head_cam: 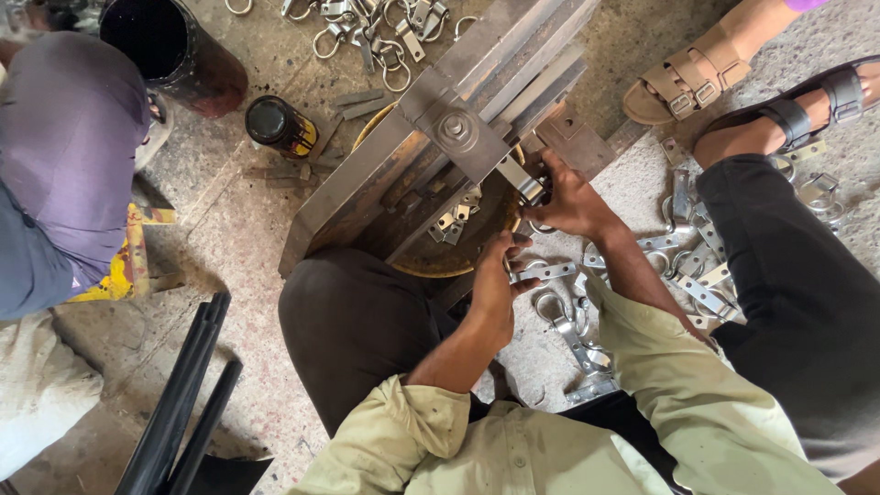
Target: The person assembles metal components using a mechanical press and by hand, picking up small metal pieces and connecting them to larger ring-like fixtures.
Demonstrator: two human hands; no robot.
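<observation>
My right hand point(573, 200) grips a small shiny metal piece point(530, 190) at the lower end of a heavy steel jig point(458, 137) made of bars bolted together. My left hand point(493, 280) sits just below it and pinches a flat metal strap with holes point(544, 272). Under the jig lies a round rusty pan point(431, 263) holding several small bright metal pieces point(454, 223). My knees spread to either side of the pan.
Several ring-and-strap fittings lie piled at the top point(367, 37) and by my right leg point(687, 270). A black cylinder point(174, 50) and a small dark can point(280, 126) stand upper left. Black pipes point(183, 394) lie lower left. Another person in purple point(64, 147) sits left; sandalled feet point(733, 73) rest upper right.
</observation>
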